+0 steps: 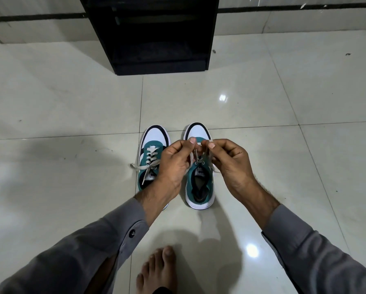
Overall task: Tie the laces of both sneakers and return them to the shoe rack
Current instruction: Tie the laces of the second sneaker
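Two teal and white sneakers stand side by side on the tiled floor, toes pointing away from me. The left sneaker (152,158) has loose white laces trailing off to its left. Above the right sneaker (200,187) my left hand (175,160) and my right hand (230,160) each pinch an end of its white lace (197,154), held up over the tongue with the fingertips close together. My hands hide the lacing of that shoe. The black shoe rack (154,35) stands farther ahead against the wall.
My bare foot (156,270) rests on the floor near the bottom edge, behind the sneakers. Glossy pale tiles (61,107) spread out on both sides. A wall skirting with a dark stripe (294,7) runs behind the rack.
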